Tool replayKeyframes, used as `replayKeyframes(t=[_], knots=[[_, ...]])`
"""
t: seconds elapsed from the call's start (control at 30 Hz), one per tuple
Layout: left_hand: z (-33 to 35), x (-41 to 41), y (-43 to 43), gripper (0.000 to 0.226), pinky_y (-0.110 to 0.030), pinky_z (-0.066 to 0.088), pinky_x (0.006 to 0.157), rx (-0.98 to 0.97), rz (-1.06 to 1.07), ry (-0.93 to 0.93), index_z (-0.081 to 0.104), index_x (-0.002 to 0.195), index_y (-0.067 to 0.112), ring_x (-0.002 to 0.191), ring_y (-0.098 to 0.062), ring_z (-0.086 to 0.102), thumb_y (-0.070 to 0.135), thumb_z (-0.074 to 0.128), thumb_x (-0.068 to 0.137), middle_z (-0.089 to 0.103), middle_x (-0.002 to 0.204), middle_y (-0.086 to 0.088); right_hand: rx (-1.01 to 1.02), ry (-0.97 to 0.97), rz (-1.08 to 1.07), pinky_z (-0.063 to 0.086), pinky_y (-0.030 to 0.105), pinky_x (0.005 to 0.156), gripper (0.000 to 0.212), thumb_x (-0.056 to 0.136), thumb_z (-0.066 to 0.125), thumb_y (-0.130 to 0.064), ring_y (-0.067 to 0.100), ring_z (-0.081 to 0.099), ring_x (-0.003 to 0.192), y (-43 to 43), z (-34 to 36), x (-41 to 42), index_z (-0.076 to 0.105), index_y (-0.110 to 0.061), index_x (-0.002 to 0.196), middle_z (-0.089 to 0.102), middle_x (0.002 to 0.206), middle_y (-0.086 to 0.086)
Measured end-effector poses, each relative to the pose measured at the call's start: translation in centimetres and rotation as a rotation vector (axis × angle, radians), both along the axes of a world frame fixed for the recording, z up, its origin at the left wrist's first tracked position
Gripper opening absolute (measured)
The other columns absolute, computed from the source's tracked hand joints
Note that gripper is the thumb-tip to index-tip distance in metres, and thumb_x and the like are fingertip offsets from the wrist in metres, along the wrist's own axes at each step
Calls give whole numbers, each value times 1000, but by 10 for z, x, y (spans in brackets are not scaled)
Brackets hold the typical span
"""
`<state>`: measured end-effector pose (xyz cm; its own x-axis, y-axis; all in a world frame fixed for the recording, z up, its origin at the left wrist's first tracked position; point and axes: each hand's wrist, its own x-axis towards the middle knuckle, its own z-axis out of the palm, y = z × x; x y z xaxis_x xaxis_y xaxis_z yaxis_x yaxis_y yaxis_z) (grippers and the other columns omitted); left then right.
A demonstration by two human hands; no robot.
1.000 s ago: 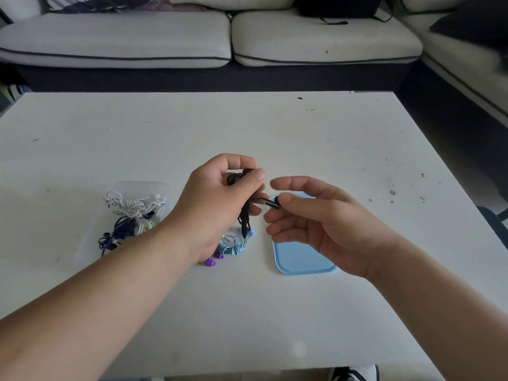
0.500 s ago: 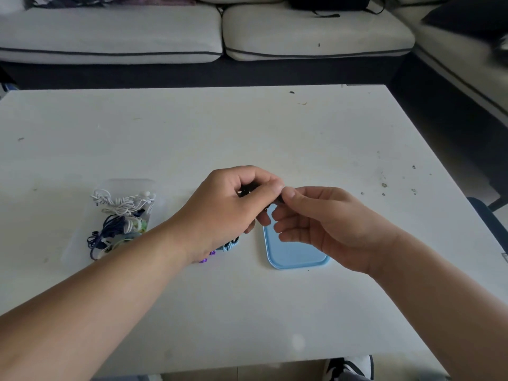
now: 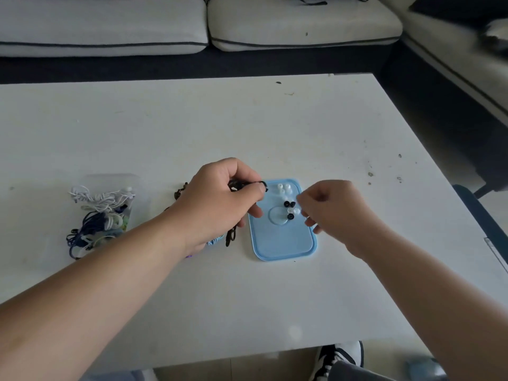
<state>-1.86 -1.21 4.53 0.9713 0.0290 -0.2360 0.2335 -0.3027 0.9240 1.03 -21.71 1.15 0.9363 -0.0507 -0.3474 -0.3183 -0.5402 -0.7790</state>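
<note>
My left hand (image 3: 220, 199) is curled tight round the black earphones (image 3: 239, 185), with the bud end poking out over the blue lid (image 3: 286, 243) so tips land there. My right hand (image 3: 332, 210) hovers at the lid's right edge, fingers curled beside the loose tips (image 3: 290, 215). I can't tell whether it pinches one. The lid stops tips rolling across the counter (image 3: 192, 127).

A living room in a home is shown. A pale upholstered sofa (image 3: 302, 26) with dark piping is set along the far side, and a second sofa section (image 3: 453, 59) is placed at a right angle on the right. A low white bench (image 3: 247, 127), scuffed and speckled, is stood in front of the seats. Light floor tiling (image 3: 247, 364) is seen beyond its near edge, beside a sneaker (image 3: 338, 356)
</note>
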Motion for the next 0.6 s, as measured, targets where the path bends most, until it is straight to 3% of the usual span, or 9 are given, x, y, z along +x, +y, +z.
replayKeyframes(t=[0.17, 0.5, 0.6], knots=[[-1, -3, 0, 1, -32, 54, 55, -18, -16, 28, 69, 95, 12, 75, -19, 78, 12, 68, 95, 74, 93, -9, -332, -22, 152, 42, 25, 51, 14, 89, 61, -13, 19, 53, 57, 10, -29, 8, 69, -10, 78, 67, 75, 6], [3, -6, 15, 1, -26, 56, 56, -5, -23, 31, 68, 97, 14, 61, -8, 72, 14, 67, 97, 74, 95, -7, -445, -31, 187, 47, 26, 52, 18, 83, 60, -11, 24, 58, 60, 21, -37, 13, 68, -17, 68, 67, 75, 6], [2, -7, 19, 6, -27, 56, 57, -33, -20, 29, 69, 102, 16, 67, -11, 75, 12, 66, 98, 74, 97, -7, -447, -17, 197, 44, 28, 50, 24, 81, 55, -5, 26, 51, 53, 22, -33, 9, 61, -16, 60, 59, 66, 6]])
